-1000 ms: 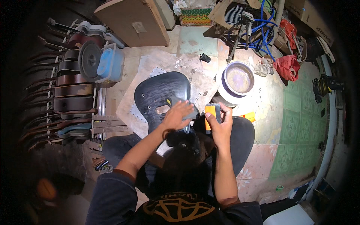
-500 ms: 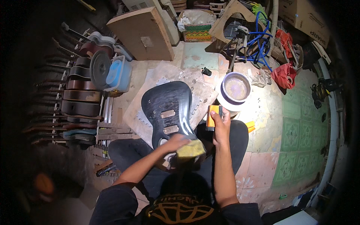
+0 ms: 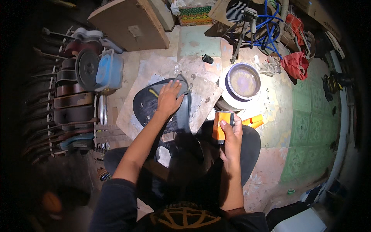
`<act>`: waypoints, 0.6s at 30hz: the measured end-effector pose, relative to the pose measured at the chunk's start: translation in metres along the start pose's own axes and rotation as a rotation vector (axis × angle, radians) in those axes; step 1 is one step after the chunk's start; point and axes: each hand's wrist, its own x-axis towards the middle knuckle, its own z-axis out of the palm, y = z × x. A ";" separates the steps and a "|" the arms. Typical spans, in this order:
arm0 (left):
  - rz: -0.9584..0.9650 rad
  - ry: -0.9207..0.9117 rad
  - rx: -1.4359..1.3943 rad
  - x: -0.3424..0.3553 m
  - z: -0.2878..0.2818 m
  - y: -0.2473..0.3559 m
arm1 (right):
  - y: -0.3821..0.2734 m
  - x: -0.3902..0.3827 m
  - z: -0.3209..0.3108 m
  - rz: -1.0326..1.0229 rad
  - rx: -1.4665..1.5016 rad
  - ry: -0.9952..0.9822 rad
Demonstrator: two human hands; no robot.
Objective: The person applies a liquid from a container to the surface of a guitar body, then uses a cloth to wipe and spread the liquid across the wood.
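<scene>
A dark electric guitar body point(image 3: 145, 105) lies in front of me, its near end at my lap. My left hand point(image 3: 169, 97) rests flat near the far end of the body, fingers stretched out over a grey cloth point(image 3: 187, 83) with a yellow edge. The palm and fingers hide part of that cloth. In my right hand point(image 3: 232, 140), above my right thigh, is an orange and black block point(image 3: 219, 129) that looks like a sanding block. The thumb presses on its orange face, and the block is apart from the guitar body.
Under the body is a worn board point(image 3: 206, 94). A round basin point(image 3: 244, 81) stands beyond my right hand, with orange pieces point(image 3: 254, 121) nearby. Several guitar bodies point(image 3: 73, 101) line the left, beside a clear plastic tub point(image 3: 116, 73). Blue hose point(image 3: 266, 33) lies coiled at the far right.
My left hand has moved with the cloth from the near end of the guitar body to its far end. The cloth now shows its grey side. My right hand keeps the block.
</scene>
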 end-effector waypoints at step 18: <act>0.545 -0.107 -0.322 -0.184 0.027 0.068 | 0.012 0.000 -0.002 -0.081 -0.087 -0.031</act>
